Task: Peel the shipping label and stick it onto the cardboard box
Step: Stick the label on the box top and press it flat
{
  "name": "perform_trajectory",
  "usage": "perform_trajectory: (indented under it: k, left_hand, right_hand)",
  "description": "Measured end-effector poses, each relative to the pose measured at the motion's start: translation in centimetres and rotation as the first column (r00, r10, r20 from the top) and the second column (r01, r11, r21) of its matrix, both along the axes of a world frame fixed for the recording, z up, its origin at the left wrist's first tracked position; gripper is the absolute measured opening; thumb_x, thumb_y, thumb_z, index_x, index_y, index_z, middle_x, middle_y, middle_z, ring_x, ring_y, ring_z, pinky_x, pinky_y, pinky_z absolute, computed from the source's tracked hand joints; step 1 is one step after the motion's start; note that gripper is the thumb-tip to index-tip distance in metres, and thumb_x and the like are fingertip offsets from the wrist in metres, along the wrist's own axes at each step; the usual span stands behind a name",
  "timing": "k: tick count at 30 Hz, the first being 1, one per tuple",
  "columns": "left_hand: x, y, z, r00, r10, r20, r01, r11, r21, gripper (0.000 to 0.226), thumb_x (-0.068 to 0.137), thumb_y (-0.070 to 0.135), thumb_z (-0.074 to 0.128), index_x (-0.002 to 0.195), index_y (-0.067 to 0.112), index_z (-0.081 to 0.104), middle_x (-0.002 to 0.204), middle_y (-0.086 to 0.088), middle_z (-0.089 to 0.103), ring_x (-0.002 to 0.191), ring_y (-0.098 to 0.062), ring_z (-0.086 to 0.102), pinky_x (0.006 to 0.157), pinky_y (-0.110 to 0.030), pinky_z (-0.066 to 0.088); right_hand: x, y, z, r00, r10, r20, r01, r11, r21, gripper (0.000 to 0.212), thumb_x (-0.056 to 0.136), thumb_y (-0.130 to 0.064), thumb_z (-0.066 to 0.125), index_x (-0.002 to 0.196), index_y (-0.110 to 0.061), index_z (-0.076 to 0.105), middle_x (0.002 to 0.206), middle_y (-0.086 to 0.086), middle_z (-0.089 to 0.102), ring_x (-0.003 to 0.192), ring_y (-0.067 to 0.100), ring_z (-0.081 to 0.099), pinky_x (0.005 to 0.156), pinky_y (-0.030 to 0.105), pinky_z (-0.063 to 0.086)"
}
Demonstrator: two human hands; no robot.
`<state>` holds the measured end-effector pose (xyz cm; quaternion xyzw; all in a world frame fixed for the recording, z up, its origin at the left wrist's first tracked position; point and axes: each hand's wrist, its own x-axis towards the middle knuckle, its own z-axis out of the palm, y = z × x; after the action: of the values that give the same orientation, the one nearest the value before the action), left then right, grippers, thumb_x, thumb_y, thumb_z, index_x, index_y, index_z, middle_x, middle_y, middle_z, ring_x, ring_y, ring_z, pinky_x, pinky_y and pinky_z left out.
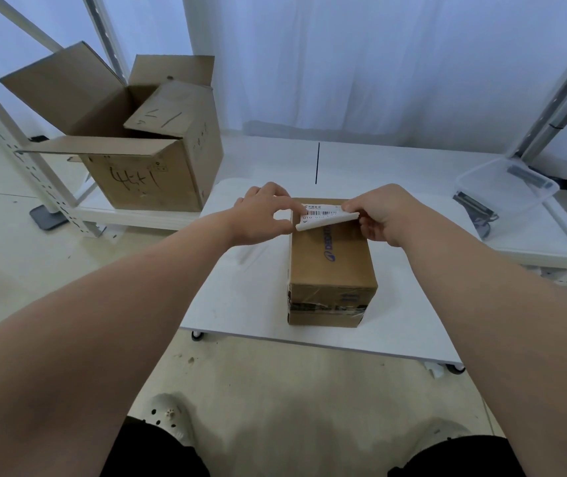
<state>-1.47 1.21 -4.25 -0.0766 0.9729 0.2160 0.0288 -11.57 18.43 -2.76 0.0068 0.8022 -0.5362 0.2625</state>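
1. A sealed cardboard box [332, 266] is being supported on the white table [241, 297], its long side running away from the camera and its taped end facing the viewer.
2. The shipping label [323, 215] is being held over the far end of the box top, between the two hands; whether it is touching the cardboard cannot be told.
3. Its left edge is being pinched by the left hand [261, 215], thumb and forefinger closed on the paper.
4. Its right corner is being gripped by the right hand [378, 215], fingers closed, with the near edge curling upward.
5. Farther off, an open carton [151, 156] is being kept on a low shelf at left, and a clear plastic bin [505, 191] at right.
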Motion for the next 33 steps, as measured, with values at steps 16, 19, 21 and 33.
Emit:
perform_trajectory:
  k: [16, 19, 21, 33]
  left_hand:
    - [-0.4, 1.4, -1.1, 0.963, 0.003, -0.268, 0.016, 0.997, 0.07, 0.031, 0.098, 0.028, 0.046, 0.112, 0.007, 0.063, 0.115, -0.003, 0.067, 0.109, -0.021, 0.056, 0.081, -0.021, 0.034]
    - [-0.5, 1.5, -1.0, 0.962, 0.023, -0.272, 0.009, 0.993, 0.115, 0.027, 0.096, 0.026, 0.05, 0.112, 0.009, 0.064, 0.111, -0.002, 0.067, 0.105, -0.018, 0.056, 0.08, -0.019, 0.033]
    - [-0.4, 1.5, -0.8, 0.965, 0.002, -0.261, 0.034, 0.99, 0.134, 0.026, 0.094, 0.026, 0.055, 0.115, 0.013, 0.065, 0.11, -0.001, 0.067, 0.103, -0.015, 0.056, 0.083, -0.02, 0.035]
    - [0.8, 1.8, 0.0, 0.963, -0.265, -0.045, 0.24, 0.924, -0.299, 0.043, 0.094, 0.041, 0.047, 0.137, 0.035, 0.046, 0.145, 0.015, 0.045, 0.136, -0.019, 0.031, 0.108, -0.038, 0.021]
  right_hand:
    - [0.3, 2.6, 0.3, 0.917, 0.363, -0.167, -0.349, 0.931, 0.107, 0.024, 0.084, 0.006, 0.054, 0.083, -0.013, 0.069, 0.08, 0.001, 0.06, 0.068, 0.01, 0.05, 0.052, 0.019, 0.047]
    - [0.2, 3.1, -0.2, 0.828, 0.484, -0.285, -0.436, 0.873, 0.217, 0.016, 0.085, -0.004, 0.064, 0.099, -0.01, 0.069, 0.094, 0.004, 0.062, 0.074, 0.011, 0.052, 0.061, 0.02, 0.042]
    - [-0.1, 2.8, -0.8, 0.708, 0.551, -0.441, -0.429, 0.833, 0.351, 0.019, 0.083, -0.013, 0.07, 0.102, -0.008, 0.071, 0.103, 0.011, 0.06, 0.079, 0.013, 0.052, 0.07, 0.023, 0.041]
    - [1.5, 3.1, -0.9, 0.35, 0.783, -0.514, -0.445, 0.622, 0.645, 0.036, 0.089, -0.009, 0.056, 0.125, -0.016, 0.063, 0.135, 0.007, 0.058, 0.129, 0.023, 0.047, 0.104, 0.028, 0.032]
